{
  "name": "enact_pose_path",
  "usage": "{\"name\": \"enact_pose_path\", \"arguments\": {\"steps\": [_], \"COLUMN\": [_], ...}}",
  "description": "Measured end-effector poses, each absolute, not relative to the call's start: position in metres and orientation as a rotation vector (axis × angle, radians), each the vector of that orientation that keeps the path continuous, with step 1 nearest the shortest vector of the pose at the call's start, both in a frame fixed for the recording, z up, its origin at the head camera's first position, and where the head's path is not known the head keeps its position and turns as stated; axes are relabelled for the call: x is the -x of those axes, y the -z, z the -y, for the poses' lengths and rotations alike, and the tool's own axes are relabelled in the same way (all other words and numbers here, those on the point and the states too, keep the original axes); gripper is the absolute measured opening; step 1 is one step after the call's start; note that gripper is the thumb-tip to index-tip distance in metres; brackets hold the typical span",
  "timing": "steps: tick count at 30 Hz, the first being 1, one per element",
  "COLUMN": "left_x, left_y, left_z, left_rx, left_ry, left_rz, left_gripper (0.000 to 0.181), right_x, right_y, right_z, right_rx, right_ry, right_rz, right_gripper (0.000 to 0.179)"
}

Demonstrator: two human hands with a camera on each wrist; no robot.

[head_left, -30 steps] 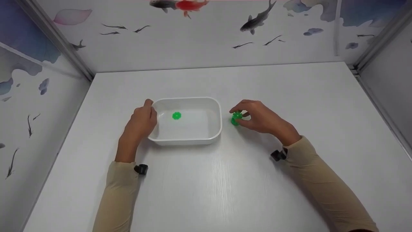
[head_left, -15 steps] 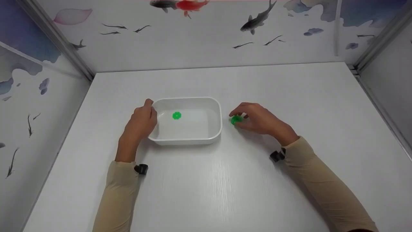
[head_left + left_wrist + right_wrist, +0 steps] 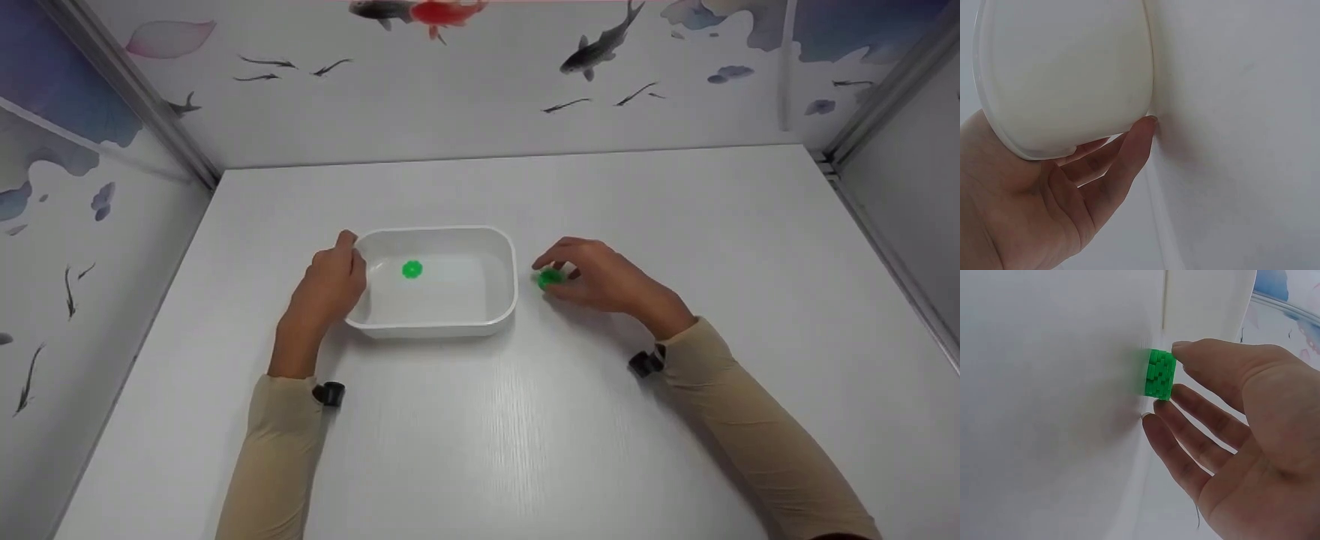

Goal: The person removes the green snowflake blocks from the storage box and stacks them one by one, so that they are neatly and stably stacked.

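A white rectangular tub (image 3: 431, 328) with rounded corners stands upright on the table. My left hand (image 3: 330, 283) grips its left end; in the left wrist view the fingers (image 3: 1123, 163) reach underneath the tub's outer wall (image 3: 1072, 73). Inside the tub lies one green flower-shaped plastic disc (image 3: 412, 269). To the right of the tub, a short stack of green flower-shaped discs (image 3: 549, 279) stands on the table. My right hand (image 3: 607, 279) pinches the stack near its top, thumb on one side, fingers on the other, as the right wrist view of the stack (image 3: 1160, 374) shows.
The white table (image 3: 480, 435) runs back to a wall panel (image 3: 480, 105) printed with fish. Another printed panel (image 3: 67, 262) rises on the left, and a plain one (image 3: 907, 187) on the right. Black devices (image 3: 330, 394) are strapped at both wrists.
My right hand has come down slightly, bringing a green disc from just above the other discs onto the stack. The left hand and the tub have stayed put.
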State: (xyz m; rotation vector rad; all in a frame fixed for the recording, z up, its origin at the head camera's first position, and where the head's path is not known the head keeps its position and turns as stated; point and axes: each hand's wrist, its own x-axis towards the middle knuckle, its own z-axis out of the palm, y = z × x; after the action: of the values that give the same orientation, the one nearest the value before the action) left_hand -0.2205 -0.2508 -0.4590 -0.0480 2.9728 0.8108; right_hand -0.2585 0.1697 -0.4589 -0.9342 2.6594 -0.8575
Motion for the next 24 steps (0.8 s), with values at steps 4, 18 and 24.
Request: {"name": "enact_pose_path", "arguments": {"steps": [4, 18, 24], "left_x": [0.220, 0.219, 0.219], "left_y": [0.459, 0.459, 0.459], "left_z": [0.251, 0.250, 0.249], "left_rx": [0.051, 0.040, 0.028], "left_ry": [-0.811, -0.818, -0.830], "left_rz": [-2.974, -2.983, -2.988], "left_gripper": [0.047, 0.045, 0.047], "right_x": [0.257, 0.255, 0.254], "right_y": [0.456, 0.437, 0.426], "right_z": [-0.169, -0.151, -0.130], "right_rx": [0.969, 1.151, 1.188], "right_ry": [0.883, 1.091, 1.124], "right_rz": [-2.674, -2.662, -2.641], "right_gripper": [0.036, 0.033, 0.030]}}
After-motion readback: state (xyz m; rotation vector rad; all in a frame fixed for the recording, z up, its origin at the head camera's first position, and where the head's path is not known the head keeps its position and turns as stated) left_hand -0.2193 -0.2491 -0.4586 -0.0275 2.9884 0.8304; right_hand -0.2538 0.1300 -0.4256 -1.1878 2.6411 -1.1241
